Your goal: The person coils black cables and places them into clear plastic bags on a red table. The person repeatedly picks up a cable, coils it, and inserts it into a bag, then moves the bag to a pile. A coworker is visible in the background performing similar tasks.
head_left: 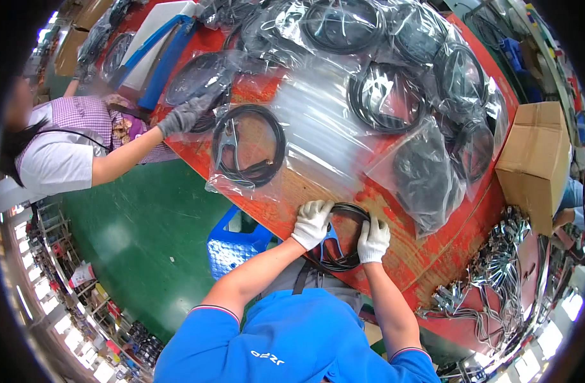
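Note:
Both my hands wear white gloves and grip one black coiled cable (pixel 346 255) at the near edge of the worn red table (pixel 292 204). My left hand (pixel 312 223) holds the coil's left side; my right hand (pixel 373 239) holds its right side. A blue part of the cable set shows between my hands. Just beyond lies a clear plastic bag with a coiled cable and metal clamp (pixel 246 145) inside. A stack of clear flat bags (pixel 324 127) lies in the middle of the table.
Several bagged black cable coils (pixel 385 96) cover the far table. A person in a grey glove (pixel 184 116) reaches in from the left. A cardboard box (pixel 535 163) stands at right, a heap of metal clamps (pixel 496 274) below it. A blue basket (pixel 235 246) sits by the green floor.

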